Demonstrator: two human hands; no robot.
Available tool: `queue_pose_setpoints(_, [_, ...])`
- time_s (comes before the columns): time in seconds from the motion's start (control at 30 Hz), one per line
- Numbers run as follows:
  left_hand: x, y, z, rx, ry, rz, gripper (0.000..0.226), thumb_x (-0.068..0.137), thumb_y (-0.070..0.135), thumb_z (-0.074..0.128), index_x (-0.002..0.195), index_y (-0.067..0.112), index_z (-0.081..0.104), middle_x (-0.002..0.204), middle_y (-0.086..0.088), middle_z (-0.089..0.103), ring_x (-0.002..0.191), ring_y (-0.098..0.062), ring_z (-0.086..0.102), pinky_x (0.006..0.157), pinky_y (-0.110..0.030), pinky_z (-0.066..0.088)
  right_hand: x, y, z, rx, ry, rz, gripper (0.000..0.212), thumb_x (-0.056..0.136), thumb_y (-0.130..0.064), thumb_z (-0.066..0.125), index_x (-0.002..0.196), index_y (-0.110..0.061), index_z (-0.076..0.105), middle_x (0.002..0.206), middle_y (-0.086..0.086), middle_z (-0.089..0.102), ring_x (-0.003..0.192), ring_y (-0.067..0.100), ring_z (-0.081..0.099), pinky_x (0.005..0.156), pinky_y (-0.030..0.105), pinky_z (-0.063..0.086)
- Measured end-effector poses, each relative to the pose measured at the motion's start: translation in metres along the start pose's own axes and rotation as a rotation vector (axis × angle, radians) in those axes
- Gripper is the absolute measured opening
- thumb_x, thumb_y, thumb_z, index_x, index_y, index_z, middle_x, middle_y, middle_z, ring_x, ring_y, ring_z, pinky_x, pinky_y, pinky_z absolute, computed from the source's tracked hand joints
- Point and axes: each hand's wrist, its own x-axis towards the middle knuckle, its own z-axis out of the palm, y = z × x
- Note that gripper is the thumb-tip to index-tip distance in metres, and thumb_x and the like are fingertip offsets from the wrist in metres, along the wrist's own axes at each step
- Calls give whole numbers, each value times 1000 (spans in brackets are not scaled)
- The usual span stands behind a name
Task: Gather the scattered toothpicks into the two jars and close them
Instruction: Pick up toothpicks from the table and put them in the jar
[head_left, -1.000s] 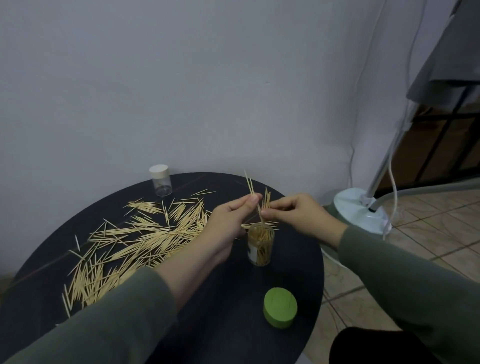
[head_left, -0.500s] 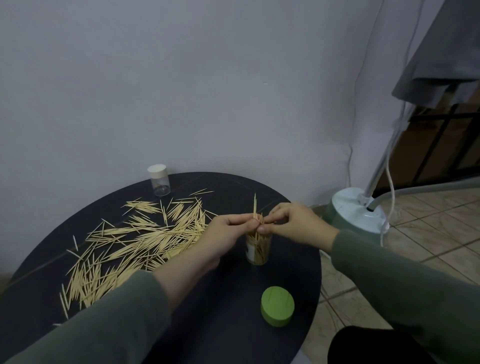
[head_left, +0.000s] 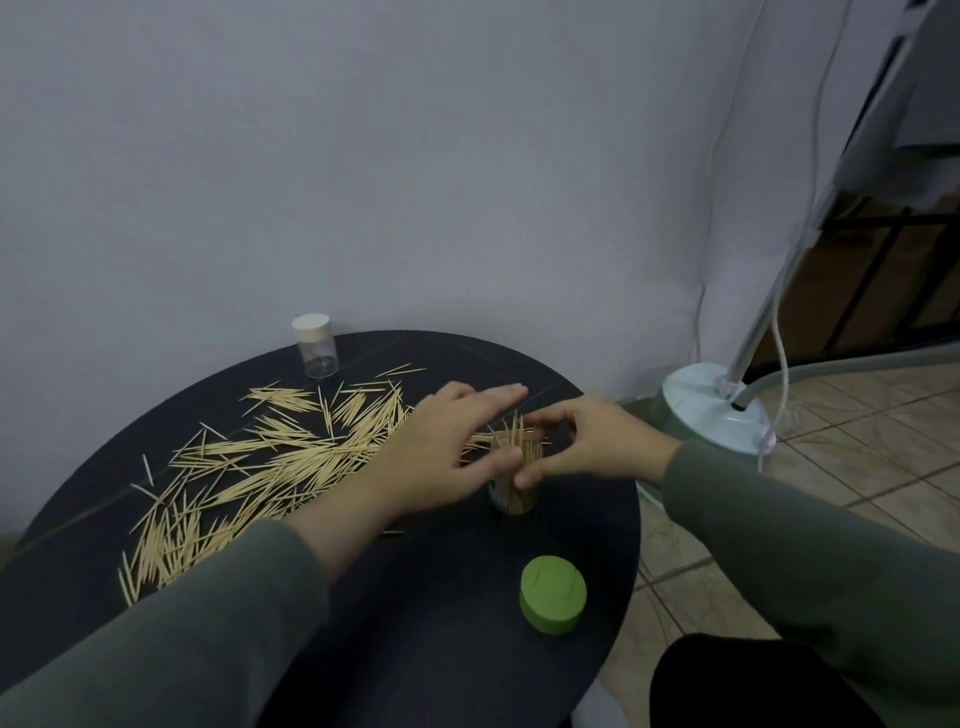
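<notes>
Head view shows us partway through filling the first jar. Our right hand (head_left: 587, 447) curls its fingers round the open jar (head_left: 513, 491) near the table's right side, steadying it, while our left hand (head_left: 447, 452) hovers just beside the rim with fingers stretched flat and holding nothing. A tuft of toothpicks (head_left: 514, 439) pokes up out of the jar mouth, some leaning outward, so we judge the step in hand is settling a batch down inside. Next, we think, the left hand must press or tap those upright ends level, then go back for more.

Most of the loose toothpicks (head_left: 270, 462) lie fanned across the left half of the black round table (head_left: 441, 623), well apart from the jar. The green lid (head_left: 553, 595) sits by itself near the front edge. A second jar (head_left: 314, 353) stands at the back with its pale cap on; it looks nearly empty, though we cannot tell for certain.
</notes>
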Motion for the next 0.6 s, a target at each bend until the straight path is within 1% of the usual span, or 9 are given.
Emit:
queue_pose_setpoints(0.03, [-1, 1, -2, 107, -31, 62, 67, 89, 59, 38, 148, 29, 31, 141, 13, 47, 121, -6, 35, 92, -25, 34, 1, 0, 1, -13, -6, -4, 66, 62, -57, 79, 121, -34, 62, 99, -22, 61, 90, -6, 51, 92, 28, 43])
queue_pose_setpoints(0.07, [-2, 2, -2, 182, -57, 111, 67, 90, 59, 37, 149, 28, 31, 139, 10, 49, 122, -8, 34, 92, -26, 32, 1, 1, 2, -28, -5, -9, 56, 65, -57, 77, 114, -34, 65, 90, -22, 61, 80, -7, 50, 86, 28, 43])
queue_pose_setpoints(0.13, [-4, 3, 0, 247, -91, 173, 67, 93, 58, 39, 150, 25, 31, 135, 3, 53, 122, -11, 35, 93, -29, 32, 3, 1, 3, -33, 6, -16, 32, 68, -54, 78, 94, -36, 67, 73, -20, 59, 66, -7, 50, 69, 18, 38])
queue_pose_setpoints(0.17, [-4, 3, 1, 257, -102, 182, 66, 94, 57, 41, 150, 24, 31, 134, 0, 53, 122, -11, 36, 95, -30, 33, 2, 1, 2, -21, 7, -20, 27, 69, -52, 79, 89, -37, 67, 69, -18, 59, 62, -9, 51, 63, 15, 34])
queue_pose_setpoints(0.23, [-4, 1, 1, 245, -112, 161, 65, 94, 57, 45, 149, 26, 32, 134, -3, 51, 121, -12, 39, 97, -29, 34, 3, 1, 2, 7, -3, -28, 33, 68, -50, 79, 95, -33, 70, 70, -19, 60, 61, -15, 51, 59, 13, 32])
queue_pose_setpoints(0.33, [-5, -8, -3, 233, -61, 222, 53, 93, 56, 46, 136, 26, 53, 136, 5, 55, 119, -15, 46, 94, -34, 44, 3, 1, 2, -11, -8, -16, 54, 65, -56, 79, 113, -35, 67, 82, -23, 60, 70, -8, 50, 61, 14, 32])
queue_pose_setpoints(0.4, [-6, -15, -5, 182, -4, 223, 48, 92, 53, 47, 127, 24, 62, 137, 8, 56, 118, -17, 47, 93, -32, 45, 4, 0, 2, -27, -4, -3, 61, 62, -58, 79, 117, -36, 65, 82, -25, 57, 70, -7, 46, 60, 14, 31])
queue_pose_setpoints(0.5, [-10, -18, -7, 128, 47, 153, 52, 91, 53, 47, 130, 22, 60, 137, 9, 56, 117, -15, 45, 94, -31, 45, 5, 0, 3, -27, 10, 12, 68, 58, -61, 79, 119, -34, 65, 89, -27, 57, 76, -9, 47, 63, 14, 32])
queue_pose_setpoints(0.6, [-13, -18, -3, 227, -27, 219, 54, 92, 55, 46, 133, 21, 58, 138, 8, 55, 118, -17, 47, 92, -37, 48, 5, 0, 4, -33, 12, 14, 68, 57, -63, 79, 117, -34, 66, 85, -27, 58, 72, -10, 48, 62, 14, 33])
